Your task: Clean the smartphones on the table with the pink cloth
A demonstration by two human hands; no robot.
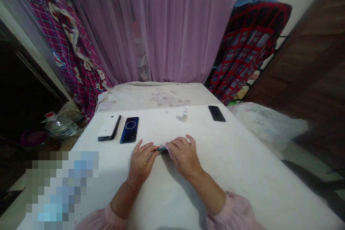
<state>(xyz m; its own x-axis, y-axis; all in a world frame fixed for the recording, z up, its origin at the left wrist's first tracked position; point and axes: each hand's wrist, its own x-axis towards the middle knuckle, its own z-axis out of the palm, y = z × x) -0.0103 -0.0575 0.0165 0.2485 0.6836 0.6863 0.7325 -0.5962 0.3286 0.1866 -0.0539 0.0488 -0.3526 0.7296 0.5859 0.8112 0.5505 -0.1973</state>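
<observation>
a slim dark device (161, 149), phone-like and seen nearly edge-on, sits just below the centre of the frame between the two hands, above the white tablecloth (161, 125). the left hand (141, 161) has its thumb and fingers together on the device's left end, and the right hand (185, 156) has its fingers clamped about the right end. something pinkish shows at the right fingertips; i cannot tell whether it is a scrap of cloth or just a fingertip. the side facing away is hidden too. handling it well seems a matter of light, even pressure: the left pinch takes the weight at the edge, while the right fingers work along the surface without twisting it. a thin, smooth body like this could slip if both hands loosen at once, so one should hold firm whenever the other shifts. staying low over the cloth makes any drop a soft one. the elbows do best well apart from the small bottle (184, 115) just right of centre, which could tip. the blue phone (129, 129) and the stacked phones (107, 125) left of centre, and the black phone (217, 113) right of centre, leave enough room around the hands.
</observation>
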